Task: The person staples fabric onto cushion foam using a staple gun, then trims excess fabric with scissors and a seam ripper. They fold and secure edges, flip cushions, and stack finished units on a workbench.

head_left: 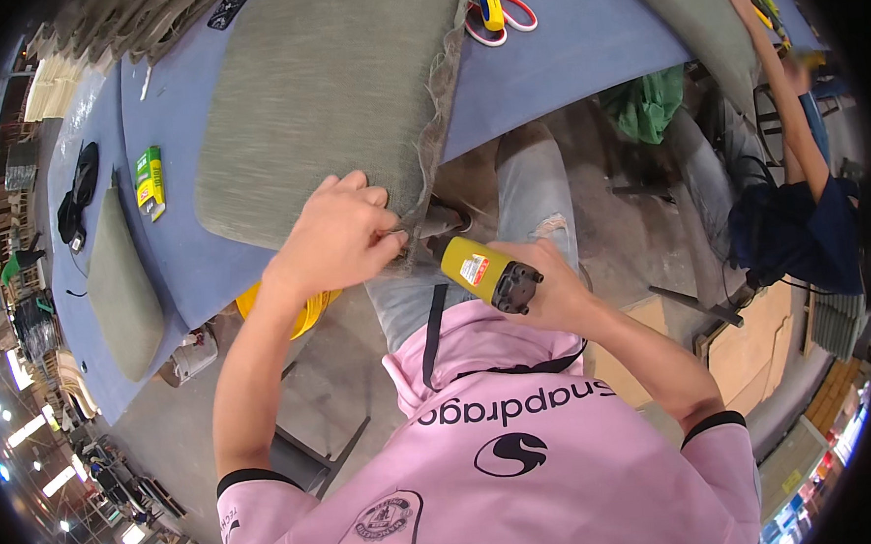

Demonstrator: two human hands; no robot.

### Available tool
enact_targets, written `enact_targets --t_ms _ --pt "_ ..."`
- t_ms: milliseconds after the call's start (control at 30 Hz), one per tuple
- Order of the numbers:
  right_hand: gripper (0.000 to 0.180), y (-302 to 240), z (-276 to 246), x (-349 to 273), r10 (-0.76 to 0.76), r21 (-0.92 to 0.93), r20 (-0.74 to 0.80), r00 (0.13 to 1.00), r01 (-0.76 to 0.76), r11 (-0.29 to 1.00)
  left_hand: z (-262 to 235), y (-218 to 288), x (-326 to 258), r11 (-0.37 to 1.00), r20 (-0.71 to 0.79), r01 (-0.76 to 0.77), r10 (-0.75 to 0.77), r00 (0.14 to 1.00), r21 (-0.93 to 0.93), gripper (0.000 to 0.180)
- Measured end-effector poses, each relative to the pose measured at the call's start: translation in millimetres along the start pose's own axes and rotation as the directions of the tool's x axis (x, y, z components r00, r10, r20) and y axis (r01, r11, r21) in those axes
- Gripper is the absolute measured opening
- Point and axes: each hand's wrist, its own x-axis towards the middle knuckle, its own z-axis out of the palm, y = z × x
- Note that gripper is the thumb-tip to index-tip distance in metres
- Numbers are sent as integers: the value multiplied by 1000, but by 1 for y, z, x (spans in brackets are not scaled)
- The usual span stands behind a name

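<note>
My left hand [340,238] pinches the near corner of a grey-green fabric-covered panel [318,91] that lies on the blue table [561,44]. The fabric's frayed edge [437,104] hangs down along the panel's right side. My right hand [554,285] grips a yellow power stapler [485,272], its nose pointing left at the pinched corner, just right of my left fingers. Both hands work at the table's near edge, above my jeans-clad leg [535,198].
A yellow tool and red-handled scissors [496,11] lie at the table's far side. A green and yellow box [150,179], a black cable bundle [77,192] and a second padded panel [121,288] sit left. Another person's arm [780,86] reaches over fabric at right. A yellow bucket [300,314] stands below.
</note>
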Motion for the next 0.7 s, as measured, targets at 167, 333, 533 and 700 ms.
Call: enact_targets --t_ms 167,333,533,700 --pt "57 -5 9 8 55 115 74 996 -63 991 -4 -19 2 988 59 -44 53 997 -149 39" --pt "56 -5 10 21 106 143 118 987 -123 982 -2 -23 4 983 20 -35 39 999 -181 41" --pt "48 15 26 21 -28 -29 -3 1000 28 999 18 -26 -2 978 -48 -34 25 999 -207 38" --pt "68 44 27 13 -290 -216 -151 945 254 943 16 1 -18 992 -169 107 -118 979 -73 25"
